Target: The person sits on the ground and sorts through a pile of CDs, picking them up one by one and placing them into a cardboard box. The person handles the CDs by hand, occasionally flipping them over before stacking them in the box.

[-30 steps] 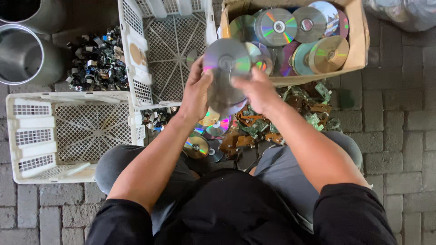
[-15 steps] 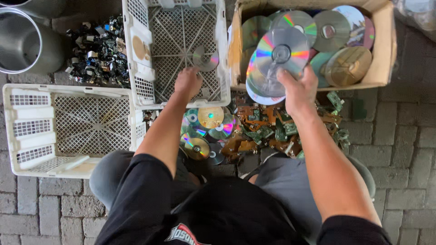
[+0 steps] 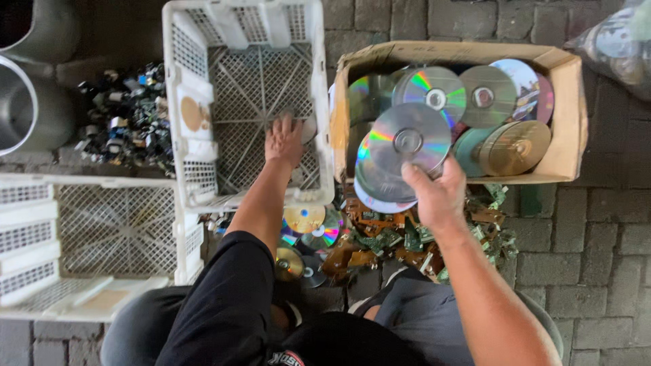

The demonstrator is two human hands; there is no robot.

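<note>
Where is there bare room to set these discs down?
The white crate floor around the left hand is bare, as is the second crate at left. The cardboard box and the ground by the right hand are crowded.

A second white lattice crate point(image 3: 81, 244) lies at the lower left of the frame. Above it, at the upper left, a heap of small dark metal and plastic parts point(image 3: 125, 118) sits beside two grey metal buckets point(image 3: 30, 102). Green circuit-board scraps point(image 3: 407, 240) litter the grey paving bricks point(image 3: 597, 271) at centre. A clear plastic bag point(image 3: 620, 44) shows in the upper right corner.
</note>
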